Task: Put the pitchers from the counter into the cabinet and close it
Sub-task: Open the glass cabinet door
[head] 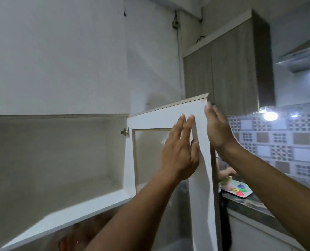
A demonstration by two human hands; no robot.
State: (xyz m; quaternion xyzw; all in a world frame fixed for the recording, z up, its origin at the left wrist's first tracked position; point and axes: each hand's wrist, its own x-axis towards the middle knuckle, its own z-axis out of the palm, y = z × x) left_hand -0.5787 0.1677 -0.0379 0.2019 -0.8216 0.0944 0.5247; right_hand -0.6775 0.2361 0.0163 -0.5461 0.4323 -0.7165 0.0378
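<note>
A wall cabinet (56,145) stands open at the left, its upper shelf space bare as far as I can see. Its white-framed glass door (199,178) swings out toward me, hinged at the left. My left hand (179,153) lies flat against the inner face of the door frame with fingers straight and together. My right hand (217,129) is flat too, just past the door's outer edge near its top corner. Neither hand holds anything. No pitcher is clearly in view.
A wood-grain wall cabinet (228,69) hangs to the right of the door. Below it runs a dark counter (244,201) with a tray of colourful items (235,191). A patterned tile wall (284,142), a bright lamp (270,115) and a range hood (302,55) are at right.
</note>
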